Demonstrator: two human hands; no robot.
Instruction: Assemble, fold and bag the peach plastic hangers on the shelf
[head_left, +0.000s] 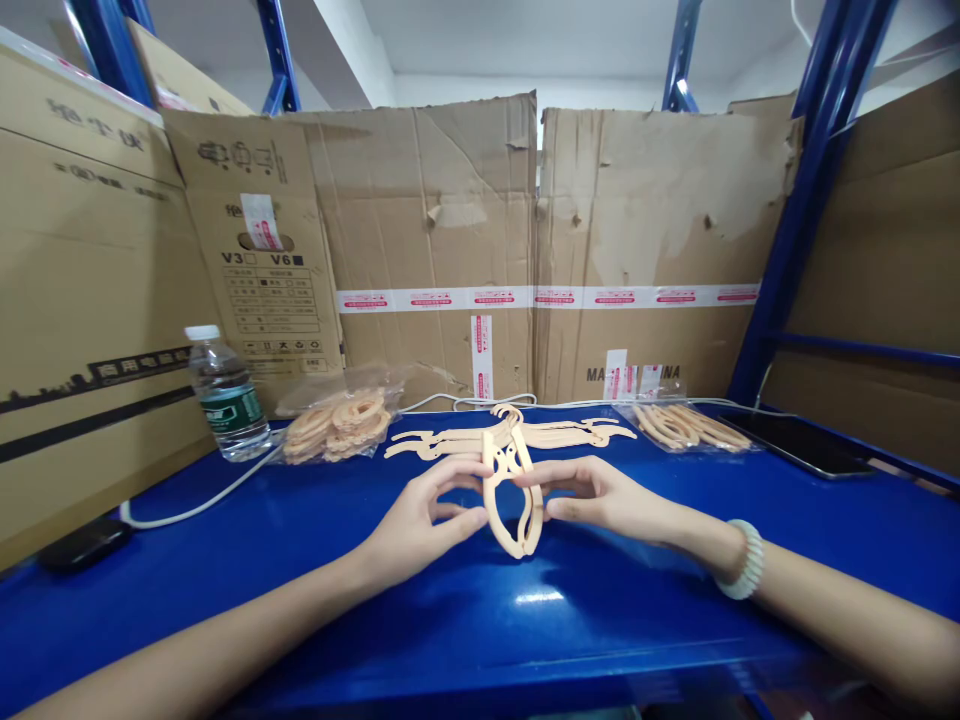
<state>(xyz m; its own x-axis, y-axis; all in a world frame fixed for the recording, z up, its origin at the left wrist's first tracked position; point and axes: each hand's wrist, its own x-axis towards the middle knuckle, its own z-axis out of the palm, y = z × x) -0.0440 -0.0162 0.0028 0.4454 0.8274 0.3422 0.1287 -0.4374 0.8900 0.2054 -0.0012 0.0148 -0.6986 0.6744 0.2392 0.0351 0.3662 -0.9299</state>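
Between my two hands is a pale cream folding clothes hanger (495,510), its arms folded down close together toward me. My left hand (431,515) pinches its left side, thumb low and fingers higher up. On the other side my right hand (600,495) grips the right arm with thumb and fingers. Just behind it, unfolded hangers (457,438) of the same colour lie in a stack on the blue table (420,640), their hooks pointing away from me.
Clear bags of folded hangers lie at the left (337,420) and right (686,425). A water bottle (229,400) stands far left, near a white cable (202,510) and a black object (86,543). A dark phone or tablet (795,445) lies right. Cardboard sheets (435,230) wall the back.
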